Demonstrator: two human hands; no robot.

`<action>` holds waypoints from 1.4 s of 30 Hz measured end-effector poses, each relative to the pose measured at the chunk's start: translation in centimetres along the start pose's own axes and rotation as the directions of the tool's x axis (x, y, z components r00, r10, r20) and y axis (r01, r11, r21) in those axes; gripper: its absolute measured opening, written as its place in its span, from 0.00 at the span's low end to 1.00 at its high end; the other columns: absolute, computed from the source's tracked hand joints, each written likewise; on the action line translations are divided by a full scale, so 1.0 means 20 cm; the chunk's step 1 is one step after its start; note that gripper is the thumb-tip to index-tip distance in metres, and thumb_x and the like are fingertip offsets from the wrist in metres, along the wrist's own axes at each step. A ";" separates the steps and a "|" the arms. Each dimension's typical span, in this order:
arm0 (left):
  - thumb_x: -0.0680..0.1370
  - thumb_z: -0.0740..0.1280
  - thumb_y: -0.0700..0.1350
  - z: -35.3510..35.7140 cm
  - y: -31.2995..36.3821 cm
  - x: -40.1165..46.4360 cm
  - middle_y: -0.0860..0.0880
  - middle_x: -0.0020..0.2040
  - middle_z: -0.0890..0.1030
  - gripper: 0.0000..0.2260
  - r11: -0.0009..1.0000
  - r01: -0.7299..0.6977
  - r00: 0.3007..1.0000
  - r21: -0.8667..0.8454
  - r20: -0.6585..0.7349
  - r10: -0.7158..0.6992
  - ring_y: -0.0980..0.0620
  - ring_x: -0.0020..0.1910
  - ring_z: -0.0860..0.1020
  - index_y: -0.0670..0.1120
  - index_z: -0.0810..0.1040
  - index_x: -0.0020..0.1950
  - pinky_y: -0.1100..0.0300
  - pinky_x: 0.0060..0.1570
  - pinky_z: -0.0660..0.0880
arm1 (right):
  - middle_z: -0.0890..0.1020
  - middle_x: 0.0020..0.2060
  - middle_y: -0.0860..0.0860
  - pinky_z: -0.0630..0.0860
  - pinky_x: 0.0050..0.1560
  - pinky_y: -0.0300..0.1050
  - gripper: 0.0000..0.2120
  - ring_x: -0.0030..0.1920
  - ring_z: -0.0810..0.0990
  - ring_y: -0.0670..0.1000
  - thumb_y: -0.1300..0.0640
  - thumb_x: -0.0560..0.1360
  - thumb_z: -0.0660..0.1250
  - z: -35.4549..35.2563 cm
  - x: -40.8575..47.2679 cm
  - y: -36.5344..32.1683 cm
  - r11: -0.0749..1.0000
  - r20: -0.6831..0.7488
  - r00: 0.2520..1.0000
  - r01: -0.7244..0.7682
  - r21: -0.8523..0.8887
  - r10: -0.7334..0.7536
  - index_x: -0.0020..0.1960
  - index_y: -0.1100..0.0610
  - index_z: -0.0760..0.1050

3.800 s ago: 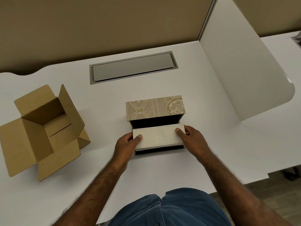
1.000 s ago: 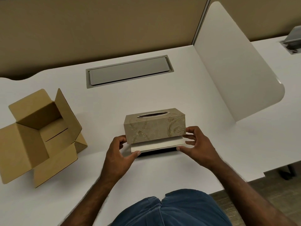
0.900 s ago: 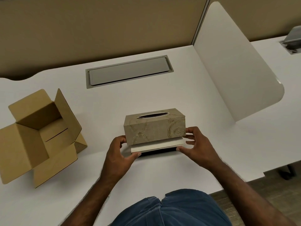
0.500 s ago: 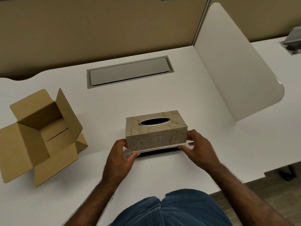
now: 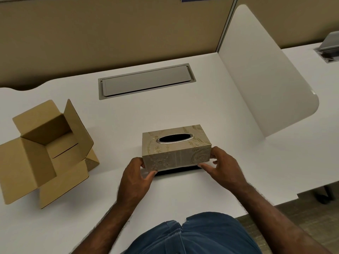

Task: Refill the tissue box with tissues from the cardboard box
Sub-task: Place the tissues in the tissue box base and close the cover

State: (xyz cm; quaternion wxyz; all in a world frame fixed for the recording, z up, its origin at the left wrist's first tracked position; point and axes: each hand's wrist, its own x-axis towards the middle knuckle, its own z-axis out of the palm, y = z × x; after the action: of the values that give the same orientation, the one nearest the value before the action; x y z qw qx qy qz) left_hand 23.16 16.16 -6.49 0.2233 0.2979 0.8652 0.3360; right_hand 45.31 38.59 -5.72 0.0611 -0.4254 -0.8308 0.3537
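I see the tissue box cover (image 5: 176, 149) near the front edge of the white desk (image 5: 183, 110), sitting almost all the way down on its dark base (image 5: 176, 170). My left hand (image 5: 136, 173) grips its left end and my right hand (image 5: 222, 166) grips its right end. I think the cover could catch on the base if I push one side harder, and then it would sit crooked. A finger under the rim could get pinched. The oval hole (image 5: 175, 138) looks dark, so no tissue pokes out. The cardboard box (image 5: 45, 151) stands open by the left edge, well apart.
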 end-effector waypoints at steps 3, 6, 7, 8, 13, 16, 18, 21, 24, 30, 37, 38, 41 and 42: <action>0.72 0.79 0.53 0.02 -0.02 -0.01 0.53 0.57 0.80 0.22 1.000 -0.004 1.000 0.012 0.001 0.004 0.57 0.50 0.78 0.51 0.75 0.61 0.72 0.45 0.71 | 0.87 0.63 0.51 0.77 0.48 0.36 0.23 0.51 0.81 0.46 0.48 0.76 0.80 0.02 0.00 0.01 1.000 -0.022 1.000 -0.008 -0.018 0.008 0.68 0.53 0.80; 0.73 0.78 0.51 0.03 -0.03 -0.01 0.50 0.59 0.82 0.21 1.000 0.000 1.000 0.029 -0.006 0.000 0.57 0.50 0.77 0.49 0.75 0.62 0.69 0.46 0.72 | 0.88 0.62 0.52 0.82 0.54 0.46 0.23 0.53 0.85 0.51 0.47 0.77 0.79 0.04 0.00 0.03 0.999 -0.031 0.999 -0.016 -0.035 0.015 0.68 0.53 0.80; 0.73 0.78 0.51 0.03 -0.03 -0.01 0.49 0.59 0.82 0.21 0.999 -0.003 1.000 0.032 -0.007 0.003 0.57 0.50 0.77 0.49 0.75 0.62 0.69 0.46 0.72 | 0.88 0.62 0.52 0.83 0.55 0.48 0.23 0.54 0.86 0.53 0.47 0.77 0.79 0.04 -0.01 0.03 0.999 -0.031 0.999 -0.017 -0.039 0.016 0.68 0.53 0.80; 0.73 0.78 0.51 0.03 -0.02 -0.01 0.49 0.59 0.82 0.21 0.999 -0.006 1.000 0.032 -0.007 0.007 0.57 0.50 0.77 0.49 0.76 0.62 0.69 0.46 0.72 | 0.88 0.62 0.52 0.83 0.55 0.48 0.23 0.55 0.86 0.53 0.47 0.77 0.79 0.05 -0.01 0.04 0.999 -0.032 0.999 -0.017 -0.043 0.015 0.68 0.53 0.80; 0.72 0.78 0.53 0.03 -0.05 -0.01 0.50 0.58 0.82 0.22 0.999 -0.033 0.999 0.032 0.006 0.033 0.56 0.51 0.79 0.49 0.76 0.62 0.69 0.46 0.73 | 0.88 0.59 0.49 0.84 0.51 0.46 0.28 0.53 0.86 0.49 0.38 0.72 0.81 0.03 0.00 0.06 0.996 -0.016 0.999 0.035 -0.079 -0.037 0.65 0.51 0.80; 0.72 0.77 0.58 0.02 -0.06 -0.01 0.56 0.56 0.79 0.23 0.999 -0.043 0.999 0.029 0.019 0.042 0.57 0.50 0.78 0.51 0.75 0.61 0.72 0.45 0.73 | 0.87 0.59 0.47 0.84 0.50 0.46 0.34 0.54 0.85 0.49 0.29 0.69 0.77 0.02 -0.01 0.07 0.996 -0.038 0.997 0.058 -0.066 -0.061 0.64 0.51 0.80; 0.72 0.76 0.59 0.01 -0.06 -0.01 0.59 0.56 0.77 0.23 0.998 -0.052 0.998 0.017 0.020 0.052 0.58 0.50 0.77 0.51 0.76 0.62 0.75 0.45 0.70 | 0.86 0.56 0.47 0.82 0.44 0.41 0.35 0.51 0.85 0.49 0.25 0.68 0.73 0.01 -0.02 0.07 0.997 -0.089 0.994 0.065 -0.040 -0.069 0.61 0.52 0.79; 0.74 0.74 0.58 0.00 -0.07 -0.02 0.59 0.56 0.77 0.21 0.998 -0.063 0.998 0.018 0.015 0.063 0.59 0.51 0.77 0.50 0.77 0.62 0.74 0.46 0.70 | 0.86 0.52 0.48 0.74 0.39 0.33 0.30 0.47 0.85 0.49 0.29 0.72 0.70 0.01 -0.03 0.06 0.998 -0.120 0.991 0.062 -0.007 -0.063 0.57 0.54 0.80; 0.75 0.75 0.55 0.01 -0.09 -0.02 0.58 0.55 0.78 0.19 0.996 -0.085 0.996 0.018 0.030 0.085 0.58 0.51 0.77 0.48 0.78 0.62 0.75 0.47 0.69 | 0.86 0.51 0.45 0.79 0.40 0.36 0.28 0.47 0.85 0.48 0.26 0.76 0.65 0.01 -0.03 0.07 0.997 -0.111 0.991 0.076 0.018 -0.074 0.55 0.52 0.80; 0.78 0.74 0.46 0.04 -0.13 -0.06 0.58 0.54 0.79 0.14 0.991 -0.133 0.990 -0.014 0.050 0.133 0.60 0.52 0.77 0.48 0.78 0.61 0.77 0.50 0.70 | 0.85 0.49 0.43 0.86 0.42 0.51 0.24 0.46 0.86 0.47 0.27 0.79 0.60 0.06 -0.06 0.11 0.994 -0.091 0.990 0.110 -0.019 -0.112 0.52 0.47 0.78; 0.77 0.75 0.43 0.06 -0.11 -0.06 0.55 0.55 0.80 0.14 0.979 -0.204 0.978 0.007 0.041 0.204 0.60 0.53 0.76 0.46 0.81 0.62 0.82 0.52 0.66 | 0.86 0.49 0.44 0.79 0.38 0.40 0.16 0.46 0.86 0.47 0.30 0.79 0.63 0.08 -0.08 0.13 0.996 -0.066 0.994 0.085 -0.024 -0.087 0.48 0.43 0.74; 0.77 0.75 0.43 0.06 -0.11 -0.05 0.53 0.55 0.81 0.14 0.977 -0.212 0.977 0.025 0.043 0.211 0.59 0.53 0.77 0.46 0.81 0.62 0.81 0.52 0.66 | 0.86 0.50 0.45 0.81 0.39 0.42 0.19 0.46 0.85 0.47 0.30 0.79 0.64 0.08 -0.08 0.14 0.996 -0.060 0.995 0.082 -0.018 -0.083 0.51 0.46 0.77; 0.76 0.75 0.41 0.07 -0.13 -0.05 0.48 0.56 0.83 0.15 0.975 -0.218 0.975 0.044 0.044 0.216 0.51 0.54 0.80 0.45 0.82 0.62 0.72 0.54 0.70 | 0.86 0.50 0.45 0.85 0.43 0.48 0.26 0.48 0.85 0.47 0.27 0.78 0.63 0.09 -0.09 0.16 0.997 -0.059 0.995 0.078 0.010 -0.077 0.55 0.49 0.81; 0.76 0.75 0.41 0.08 -0.13 -0.05 0.47 0.56 0.84 0.15 0.976 -0.213 0.977 0.044 0.038 0.211 0.50 0.54 0.81 0.44 0.81 0.62 0.67 0.54 0.72 | 0.86 0.50 0.45 0.84 0.43 0.49 0.26 0.48 0.85 0.47 0.27 0.77 0.63 0.09 -0.08 0.16 0.997 -0.059 0.996 0.071 0.017 -0.070 0.54 0.49 0.80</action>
State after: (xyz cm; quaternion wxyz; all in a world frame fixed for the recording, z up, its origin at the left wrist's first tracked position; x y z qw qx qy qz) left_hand 23.78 14.68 -9.20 0.1935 0.3991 0.8324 0.3322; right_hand 47.73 37.58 -8.78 0.1017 -0.4052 -0.8398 0.3466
